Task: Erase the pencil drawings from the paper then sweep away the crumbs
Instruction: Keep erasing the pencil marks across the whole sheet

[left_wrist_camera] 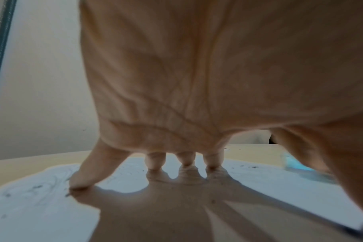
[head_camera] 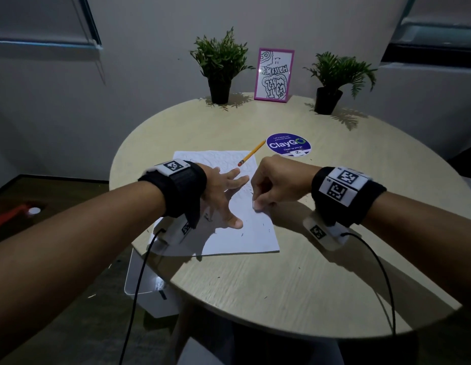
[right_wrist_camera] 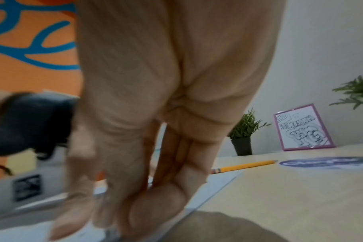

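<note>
A white sheet of paper (head_camera: 244,233) lies on the round table (head_camera: 347,259), with faint pencil lines at its far end and dark eraser crumbs (head_camera: 251,192) near its middle. My left hand (head_camera: 223,191) lies spread on the sheet, and its fingertips (left_wrist_camera: 154,165) press it down. My right hand (head_camera: 271,185) is curled at the sheet's right edge and pinches a small pale eraser (head_camera: 257,206) against the paper. The eraser (left_wrist_camera: 296,165) is mostly hidden by the fingers (right_wrist_camera: 135,204) and blurred. A yellow pencil (head_camera: 251,153) lies at the far right corner.
Two potted plants (head_camera: 219,64) (head_camera: 331,80) and a pink-framed picture (head_camera: 273,75) stand along the far edge. A round blue sticker (head_camera: 288,144) sits beyond my right hand. A white bin (head_camera: 142,280) stands on the floor under the table's left side.
</note>
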Motion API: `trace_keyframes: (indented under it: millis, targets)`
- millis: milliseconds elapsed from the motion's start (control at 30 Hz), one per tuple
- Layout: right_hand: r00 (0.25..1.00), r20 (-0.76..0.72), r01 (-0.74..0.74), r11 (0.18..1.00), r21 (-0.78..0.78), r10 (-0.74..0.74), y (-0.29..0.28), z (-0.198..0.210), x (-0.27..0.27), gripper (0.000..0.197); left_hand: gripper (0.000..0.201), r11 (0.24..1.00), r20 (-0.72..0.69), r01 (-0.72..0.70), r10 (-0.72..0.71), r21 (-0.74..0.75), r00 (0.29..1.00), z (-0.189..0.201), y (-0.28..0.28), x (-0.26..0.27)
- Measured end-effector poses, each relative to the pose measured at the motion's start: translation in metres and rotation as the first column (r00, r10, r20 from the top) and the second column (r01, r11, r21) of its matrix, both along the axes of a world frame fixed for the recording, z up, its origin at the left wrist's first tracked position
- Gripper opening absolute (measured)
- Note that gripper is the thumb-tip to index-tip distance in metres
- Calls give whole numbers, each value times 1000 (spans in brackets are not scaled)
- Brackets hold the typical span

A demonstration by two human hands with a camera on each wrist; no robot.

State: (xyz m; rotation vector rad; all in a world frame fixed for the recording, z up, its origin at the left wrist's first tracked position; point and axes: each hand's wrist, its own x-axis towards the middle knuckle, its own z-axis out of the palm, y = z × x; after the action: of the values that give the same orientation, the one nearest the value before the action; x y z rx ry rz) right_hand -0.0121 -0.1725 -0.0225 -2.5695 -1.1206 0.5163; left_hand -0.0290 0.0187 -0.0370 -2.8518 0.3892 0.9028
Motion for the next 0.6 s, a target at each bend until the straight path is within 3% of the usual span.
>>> trace_keyframes:
  millis: [100, 167, 267, 400, 600]
  targets:
    - [988, -133, -88, 993, -80, 77, -7, 4, -14, 14, 122, 1000, -1, 1, -1, -7, 1000, 1, -1, -1]
    - [998, -60, -40, 997, -60, 37, -14, 3, -9, 12, 121, 1000, 6, -4, 4, -26, 1000, 3, -1, -4]
    - [983, 145, 98, 990, 104, -112, -24, 1, 9, 10, 126, 999, -8, 1, -2, -45, 1000, 3, 0, -12]
    - [979, 151, 118, 985, 125, -137, -21, -1, 11, 10, 130, 998, -29, 33, -34, -44, 999, -2, 5, -27]
    - [989, 126, 70, 993, 93, -81, -4, -8, 5, 9, 93, 979, 175, 37, -2, -199, 984, 13, -6, -19]
